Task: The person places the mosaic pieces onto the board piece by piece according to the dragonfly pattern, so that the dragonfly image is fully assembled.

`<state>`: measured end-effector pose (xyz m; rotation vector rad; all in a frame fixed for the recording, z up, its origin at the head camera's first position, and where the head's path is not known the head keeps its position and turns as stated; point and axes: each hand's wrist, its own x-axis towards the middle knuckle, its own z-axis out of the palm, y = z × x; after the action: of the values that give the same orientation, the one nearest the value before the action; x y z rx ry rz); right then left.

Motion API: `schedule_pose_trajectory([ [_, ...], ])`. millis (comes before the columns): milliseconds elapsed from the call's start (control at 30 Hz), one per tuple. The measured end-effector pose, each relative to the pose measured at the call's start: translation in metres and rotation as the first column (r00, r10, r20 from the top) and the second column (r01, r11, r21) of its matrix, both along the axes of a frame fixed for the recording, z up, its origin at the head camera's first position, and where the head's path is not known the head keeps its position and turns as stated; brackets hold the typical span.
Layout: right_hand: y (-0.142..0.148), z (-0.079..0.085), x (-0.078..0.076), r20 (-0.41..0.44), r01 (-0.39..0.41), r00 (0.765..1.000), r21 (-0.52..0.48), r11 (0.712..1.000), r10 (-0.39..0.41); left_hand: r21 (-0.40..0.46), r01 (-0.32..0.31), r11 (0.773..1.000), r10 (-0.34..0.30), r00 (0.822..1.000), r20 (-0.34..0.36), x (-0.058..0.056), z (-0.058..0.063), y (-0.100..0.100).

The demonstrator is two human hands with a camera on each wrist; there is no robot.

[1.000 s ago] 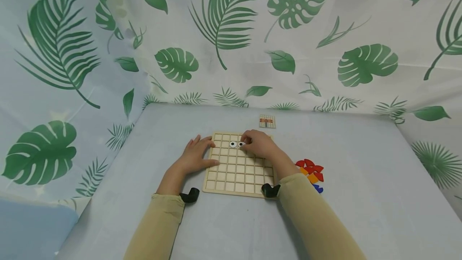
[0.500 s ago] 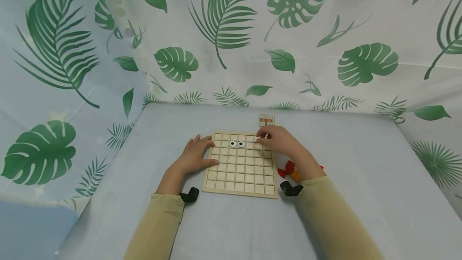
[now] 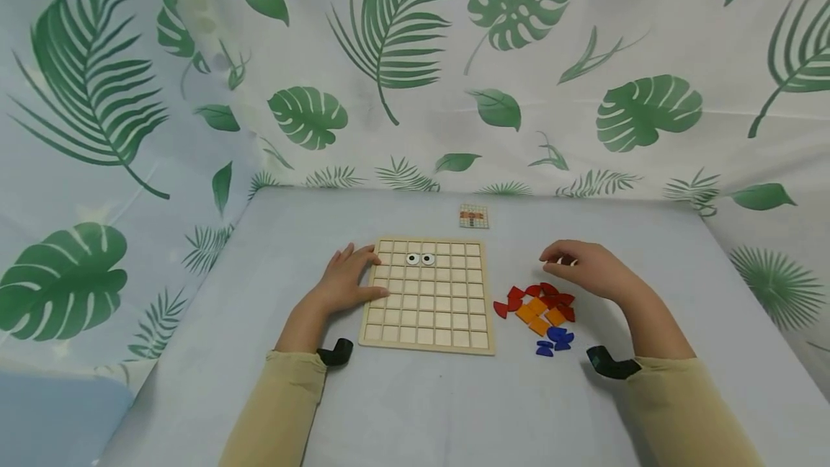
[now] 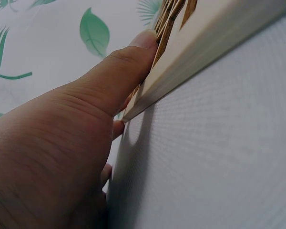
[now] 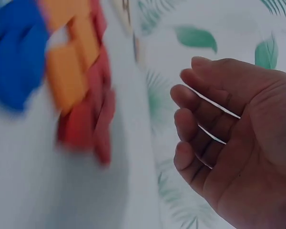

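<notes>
A square wooden grid board [image 3: 428, 349] lies flat, with two round black-and-white eye pieces [image 3: 429, 259] side by side in an upper row. My left hand [image 3: 346, 281] rests at the board's left edge, fingers spread. In the left wrist view its straight thumb [image 4: 119, 71] lies over the board's wooden rim [image 4: 190, 52]. Off to the right, my right hand [image 3: 590, 269] hovers with loosely bent fingers and holds nothing. Just below and left of it is a group of flat pieces: red quarter-rounds [image 3: 501, 309], orange squares [image 3: 539, 326] and blue half-rounds [image 3: 544, 349].
Behind the board lies a small card [image 3: 474, 216] printed with a gridded pattern. A white cloth [image 3: 415, 409] covers the table, and leaf-print curtains [image 3: 415, 135] rise at the back and sides. Each wrist carries a black camera mount [image 3: 336, 353].
My right hand has left the second eye piece on the board and moved right, past the coloured pieces, uncovering them. My left hand has stayed at the board's edge.
</notes>
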<state>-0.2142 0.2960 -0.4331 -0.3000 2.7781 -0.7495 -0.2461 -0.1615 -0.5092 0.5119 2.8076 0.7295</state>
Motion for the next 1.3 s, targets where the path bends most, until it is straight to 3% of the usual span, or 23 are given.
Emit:
schedule_pose_trajectory([
  [200, 0.033, -0.015, 0.019, 0.043, 0.031, 0.999, -0.024, 0.999, -0.03, 0.017, 0.012, 1.0, -0.012, 1.0, 0.001, 0.002, 0.002, 0.0],
  [400, 0.045, -0.03, 0.027, 0.071, 0.022, 0.997, -0.058, 0.998, -0.018, 0.027, 0.017, 0.999, -0.017, 1.0, -0.001, 0.004, 0.004, 0.0],
  [667, 0.048, -0.045, 0.03, 0.006, -0.033, 0.999, -0.059, 0.998, 0.033, 0.028, 0.021, 0.999, -0.02, 1.0, -0.009, 0.004, 0.003, 0.0],
  [867, 0.049, -0.05, 0.029, -0.028, -0.082, 0.996, -0.037, 0.996, 0.081, 0.031, 0.022, 0.999, -0.021, 1.0, -0.018, 0.004, 0.004, -0.001],
  [1300, 0.045, -0.051, 0.031, -0.062, -0.103, 0.993, -0.014, 0.995, 0.102, 0.029, 0.019, 0.999, -0.019, 1.0, -0.004, 0.005, 0.006, 0.0],
])
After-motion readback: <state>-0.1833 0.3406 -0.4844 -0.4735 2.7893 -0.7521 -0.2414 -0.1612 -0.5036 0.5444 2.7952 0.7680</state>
